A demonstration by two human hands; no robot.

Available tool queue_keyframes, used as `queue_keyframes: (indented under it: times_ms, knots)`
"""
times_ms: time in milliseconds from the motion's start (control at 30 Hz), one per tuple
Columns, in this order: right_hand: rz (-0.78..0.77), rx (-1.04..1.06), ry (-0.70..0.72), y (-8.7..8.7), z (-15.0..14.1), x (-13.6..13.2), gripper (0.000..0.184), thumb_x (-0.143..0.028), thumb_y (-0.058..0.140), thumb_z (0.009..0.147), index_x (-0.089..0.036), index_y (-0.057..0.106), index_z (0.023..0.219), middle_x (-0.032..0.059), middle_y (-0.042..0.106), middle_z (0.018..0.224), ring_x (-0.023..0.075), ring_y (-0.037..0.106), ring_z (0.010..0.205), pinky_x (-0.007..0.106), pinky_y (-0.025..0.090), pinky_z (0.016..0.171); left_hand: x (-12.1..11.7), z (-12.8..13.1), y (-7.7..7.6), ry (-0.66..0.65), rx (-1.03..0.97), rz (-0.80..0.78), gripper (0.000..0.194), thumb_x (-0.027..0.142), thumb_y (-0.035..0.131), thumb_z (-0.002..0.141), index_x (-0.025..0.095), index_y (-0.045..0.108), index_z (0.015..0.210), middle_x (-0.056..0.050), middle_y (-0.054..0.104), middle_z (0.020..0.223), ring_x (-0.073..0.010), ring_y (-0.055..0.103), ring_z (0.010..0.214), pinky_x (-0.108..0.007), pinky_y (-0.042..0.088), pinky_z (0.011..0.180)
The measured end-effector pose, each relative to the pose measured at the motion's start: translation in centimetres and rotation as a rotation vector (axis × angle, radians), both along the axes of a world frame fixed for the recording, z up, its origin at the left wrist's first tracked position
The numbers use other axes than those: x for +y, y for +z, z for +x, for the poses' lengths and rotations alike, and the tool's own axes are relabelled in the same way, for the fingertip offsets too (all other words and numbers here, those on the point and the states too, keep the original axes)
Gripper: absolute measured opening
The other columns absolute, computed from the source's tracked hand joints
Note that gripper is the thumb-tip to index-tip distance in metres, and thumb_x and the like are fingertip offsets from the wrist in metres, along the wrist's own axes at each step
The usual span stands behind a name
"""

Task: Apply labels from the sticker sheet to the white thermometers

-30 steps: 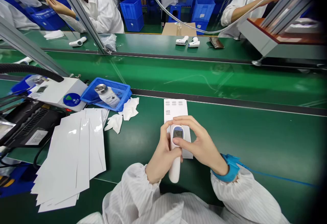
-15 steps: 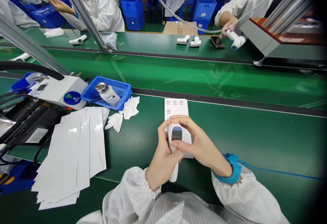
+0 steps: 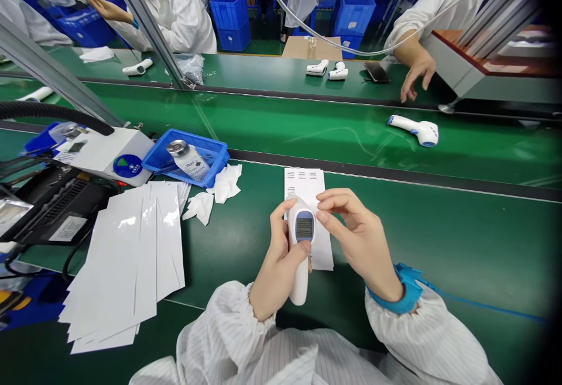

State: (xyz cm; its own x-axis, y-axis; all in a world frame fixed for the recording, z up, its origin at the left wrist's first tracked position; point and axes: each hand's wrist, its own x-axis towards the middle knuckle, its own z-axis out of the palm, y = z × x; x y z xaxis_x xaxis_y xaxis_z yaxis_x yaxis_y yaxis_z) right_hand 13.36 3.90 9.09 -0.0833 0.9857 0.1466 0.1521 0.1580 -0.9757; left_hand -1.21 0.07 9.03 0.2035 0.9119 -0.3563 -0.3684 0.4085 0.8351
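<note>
A white infrared thermometer [image 3: 299, 279] with a blue-framed display [image 3: 304, 226] is upright in my left hand [image 3: 276, 268], which is closed round it, thumb just below the display. My right hand [image 3: 357, 236] is at the thermometer's right edge, its fingers curved and slightly apart, with nothing visible between them. Round my right wrist is a blue strap [image 3: 401, 291] with a cord. Beneath the thermometer lies a white label sheet [image 3: 322, 247] with small printed blocks, partly covered by my hands.
White sheets [image 3: 118, 262] fan out at left beside a blue tray [image 3: 211, 151] holding a metal-capped bottle [image 3: 191, 160] and crumpled wipes [image 3: 226, 183]. Another thermometer [image 3: 413, 127] lies on the green belt [image 3: 263, 121]. Beyond it, a co-worker's hand [image 3: 417, 72] hangs over the far bench.
My right hand has drawn back to the right from the thermometer's display and top. Across the belt, the co-worker has let go of a thermometer, which now lies on the belt.
</note>
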Motion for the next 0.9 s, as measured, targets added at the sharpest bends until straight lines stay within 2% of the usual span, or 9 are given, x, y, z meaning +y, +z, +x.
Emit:
queue_keyframes:
  times_ms: [133, 300, 400, 467, 567, 633, 700, 767, 900]
  knots:
    - [-0.148, 0.085, 0.058, -0.8, 0.0, -0.1, 0.02, -0.042, 0.061, 0.09, -0.027, 0.059, 0.103, 0.0048, 0.058, 0.112, 0.0218, 0.058, 0.106, 0.036, 0.049, 0.089, 0.0, 0.0, 0.2, 0.004, -0.074, 0.001, 0.066, 0.013, 0.058, 0.075, 0.037, 0.032, 0.131, 0.001, 0.052, 0.099, -0.0109, 0.05, 0.067, -0.025, 0.046, 0.059]
    - [-0.384, 0.116, 0.207, -2.2, -0.7, -2.6, 0.038, -0.052, 0.059, 0.088, -0.027, 0.048, 0.115, 0.0061, 0.059, 0.111, 0.0222, 0.059, 0.101, 0.036, 0.051, 0.083, 0.2, 0.0, 0.4, 0.14, -0.14, 0.046, 0.076, 0.007, 0.055, 0.062, 0.035, 0.035, 0.13, 0.001, 0.056, 0.1, -0.0127, 0.053, 0.072, -0.026, 0.043, 0.065]
    - [-0.499, 0.062, 0.41, -2.8, -1.2, -3.6, 0.033, -0.044, 0.061, 0.088, -0.026, 0.049, 0.112, 0.0034, 0.062, 0.101, 0.0199, 0.061, 0.087, 0.034, 0.052, 0.075, 0.7, -0.2, -0.2, 0.118, -0.179, 0.063, 0.081, 0.013, 0.055, 0.064, 0.036, 0.029, 0.138, -0.001, 0.058, 0.102, -0.0168, 0.056, 0.077, -0.028, 0.044, 0.065]
    - [-0.471, -0.058, 0.422, -3.4, -1.2, -2.6, 0.024, -0.04, 0.057, 0.09, -0.024, 0.051, 0.107, 0.0019, 0.063, 0.093, 0.019, 0.06, 0.081, 0.032, 0.05, 0.07, 1.3, -0.4, -0.9, 0.104, -0.1, 0.074, 0.084, 0.016, 0.056, 0.07, 0.035, 0.022, 0.145, -0.004, 0.057, 0.116, -0.0213, 0.059, 0.094, -0.033, 0.047, 0.078]
    - [-0.328, -0.365, 0.237, -4.5, -0.9, 2.7, 0.025, -0.04, 0.055, 0.09, -0.021, 0.053, 0.106, 0.0044, 0.065, 0.096, 0.0212, 0.062, 0.085, 0.032, 0.048, 0.072, 2.1, -0.7, -2.0, 0.101, 0.14, 0.062, 0.079, 0.021, 0.06, 0.081, 0.034, 0.022, 0.148, -0.008, 0.048, 0.134, -0.0252, 0.048, 0.123, -0.038, 0.039, 0.101]
    - [-0.256, -0.52, 0.099, -5.1, -0.5, 8.2, 0.032, -0.042, 0.058, 0.088, -0.018, 0.054, 0.11, 0.0078, 0.067, 0.103, 0.0236, 0.063, 0.09, 0.033, 0.048, 0.076, 2.3, -0.8, -2.7, 0.062, 0.257, 0.026, 0.06, 0.025, 0.059, 0.085, 0.032, 0.039, 0.142, -0.009, 0.049, 0.134, -0.0272, 0.042, 0.13, -0.041, 0.035, 0.105]
    - [-0.217, -0.563, -0.004, -5.5, 0.1, 13.9, 0.038, -0.043, 0.056, 0.091, -0.015, 0.052, 0.116, 0.011, 0.066, 0.108, 0.0244, 0.063, 0.093, 0.034, 0.047, 0.079, 2.3, -0.9, -3.1, 0.027, 0.32, 0.005, 0.04, 0.027, 0.056, 0.088, 0.029, 0.055, 0.128, -0.01, 0.052, 0.131, -0.0285, 0.041, 0.131, -0.042, 0.033, 0.106]
    - [-0.183, -0.618, -0.086, -5.9, 0.9, 18.7, 0.038, -0.04, 0.06, 0.09, -0.015, 0.055, 0.117, 0.0113, 0.065, 0.115, 0.0239, 0.062, 0.101, 0.036, 0.047, 0.086, 2.2, -1.2, -3.3, 0.014, 0.353, 0.002, 0.031, 0.03, 0.055, 0.088, 0.027, 0.062, 0.119, -0.01, 0.055, 0.129, -0.0285, 0.045, 0.128, -0.042, 0.033, 0.105]
    - [-0.199, -0.773, -0.369, -6.6, 4.5, 23.5, 0.038, -0.035, 0.063, 0.09, -0.016, 0.057, 0.122, 0.0107, 0.055, 0.132, 0.0276, 0.053, 0.12, 0.051, 0.043, 0.1, 1.4, -3.3, -3.8, 0.128, 0.378, -0.01, 0.029, 0.037, 0.061, 0.085, 0.025, 0.066, 0.111, -0.008, 0.063, 0.117, -0.0272, 0.053, 0.119, -0.038, 0.039, 0.101]
